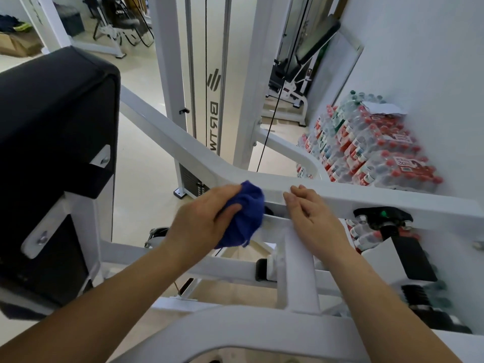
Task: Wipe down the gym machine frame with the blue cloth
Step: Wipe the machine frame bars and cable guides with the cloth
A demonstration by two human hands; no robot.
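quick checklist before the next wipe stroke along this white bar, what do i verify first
1. Blue cloth held firmly: ok, the left hand has its fingers curled round the bunched cloth.
2. Cloth on the white frame bar: ok, it lies against the bar at the bend.
3. Path to the right along the bar: not ok, the right hand rests flat on the bar just beside the cloth.
4. Path to the left up the sloping bar: ok, bare up to the black pad.
5. Black cable away from the hands: ok, it runs behind the bar.
6. Dirt left on the bar: cannot tell.
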